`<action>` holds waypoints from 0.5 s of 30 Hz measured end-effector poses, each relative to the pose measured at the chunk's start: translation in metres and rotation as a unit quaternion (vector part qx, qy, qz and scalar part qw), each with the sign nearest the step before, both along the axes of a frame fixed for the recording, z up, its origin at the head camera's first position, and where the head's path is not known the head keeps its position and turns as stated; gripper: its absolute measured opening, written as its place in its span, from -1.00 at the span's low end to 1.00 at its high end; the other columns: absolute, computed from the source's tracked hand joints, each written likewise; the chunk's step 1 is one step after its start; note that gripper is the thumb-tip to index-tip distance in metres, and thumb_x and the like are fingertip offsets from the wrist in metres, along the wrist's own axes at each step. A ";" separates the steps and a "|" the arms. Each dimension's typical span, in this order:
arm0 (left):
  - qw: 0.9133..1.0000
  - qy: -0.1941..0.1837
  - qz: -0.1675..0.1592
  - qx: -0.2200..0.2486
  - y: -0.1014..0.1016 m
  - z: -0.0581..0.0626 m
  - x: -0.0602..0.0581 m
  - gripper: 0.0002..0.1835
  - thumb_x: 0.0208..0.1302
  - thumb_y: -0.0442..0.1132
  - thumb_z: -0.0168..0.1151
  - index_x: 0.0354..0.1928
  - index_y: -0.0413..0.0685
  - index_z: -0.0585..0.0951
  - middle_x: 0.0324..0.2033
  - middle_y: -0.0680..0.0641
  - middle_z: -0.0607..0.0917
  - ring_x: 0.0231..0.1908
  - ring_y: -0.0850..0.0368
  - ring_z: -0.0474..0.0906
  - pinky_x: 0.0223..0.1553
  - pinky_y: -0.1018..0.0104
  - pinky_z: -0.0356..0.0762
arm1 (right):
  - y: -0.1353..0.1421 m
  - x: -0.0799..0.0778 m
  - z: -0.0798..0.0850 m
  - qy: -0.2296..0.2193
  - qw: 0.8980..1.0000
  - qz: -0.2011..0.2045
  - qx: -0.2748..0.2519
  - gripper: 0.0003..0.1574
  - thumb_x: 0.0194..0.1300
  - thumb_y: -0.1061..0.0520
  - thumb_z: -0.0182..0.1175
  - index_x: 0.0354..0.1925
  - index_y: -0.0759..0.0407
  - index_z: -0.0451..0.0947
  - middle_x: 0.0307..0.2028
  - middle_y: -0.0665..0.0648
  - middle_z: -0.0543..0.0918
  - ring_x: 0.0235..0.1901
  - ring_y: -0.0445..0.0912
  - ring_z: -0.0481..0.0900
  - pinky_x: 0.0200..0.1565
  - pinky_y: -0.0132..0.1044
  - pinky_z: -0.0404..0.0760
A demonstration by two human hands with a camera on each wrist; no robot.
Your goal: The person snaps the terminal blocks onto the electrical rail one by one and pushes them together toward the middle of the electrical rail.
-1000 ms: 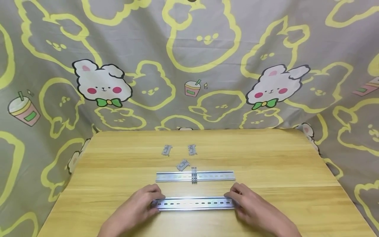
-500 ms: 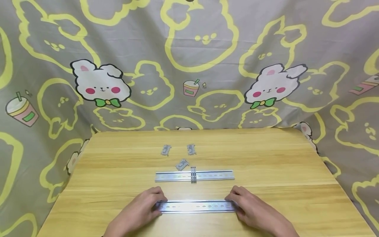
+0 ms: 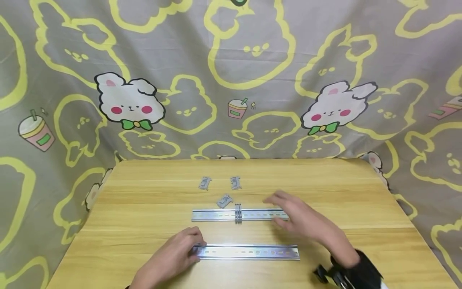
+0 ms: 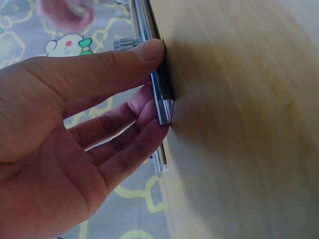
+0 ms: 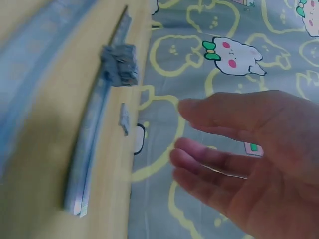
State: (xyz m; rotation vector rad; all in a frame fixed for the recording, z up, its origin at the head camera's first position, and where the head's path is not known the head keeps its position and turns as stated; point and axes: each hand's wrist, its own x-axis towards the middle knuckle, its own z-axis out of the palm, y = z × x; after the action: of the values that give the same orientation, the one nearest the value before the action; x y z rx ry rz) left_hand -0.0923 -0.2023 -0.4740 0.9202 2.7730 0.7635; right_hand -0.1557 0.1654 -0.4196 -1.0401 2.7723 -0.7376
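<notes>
Near the table's front lies a slotted metal DIN rail (image 3: 249, 252). My left hand (image 3: 175, 255) grips its left end, thumb on one edge and fingers on the other, as the left wrist view shows. A second DIN rail (image 3: 213, 215) lies behind it, with several thin grey terminal blocks (image 3: 238, 213) side by side across its middle. Over that rail's right end hovers my right hand (image 3: 303, 216), slightly blurred. In the right wrist view its thumb and fingers (image 5: 209, 159) are spread apart, with nothing between them.
Loose grey terminal blocks lie beyond the far rail: one at left (image 3: 205, 183), one at right (image 3: 236, 183), one nearer (image 3: 225, 201). The wooden table (image 3: 343, 188) meets a patterned curtain (image 3: 187, 92) at its back and sides.
My right hand has let go of the near rail's right end and moved forward over the far rail. The left hand keeps its hold; the near rail lies slightly closer to me than at first.
</notes>
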 end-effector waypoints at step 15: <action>1.000 -0.031 0.001 -0.001 0.000 0.001 -0.004 -0.69 0.03 -0.33 0.59 -0.13 -0.12 0.79 -0.21 0.15 0.66 -0.24 0.35 0.52 -0.16 0.40 0.62 | -0.086 -0.113 -0.027 -0.040 0.998 0.010 0.053 -0.23 0.21 0.24 0.46 0.34 0.33 0.46 0.19 0.29 0.51 0.12 0.07 0.52 0.17 -0.09 0.58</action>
State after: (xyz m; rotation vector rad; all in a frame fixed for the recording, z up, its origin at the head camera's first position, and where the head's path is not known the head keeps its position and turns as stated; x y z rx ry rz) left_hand -0.0965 -0.2026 -0.4730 0.8778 2.7213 0.7769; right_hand -0.2689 0.0793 -0.4466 -0.9942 2.6958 -0.6086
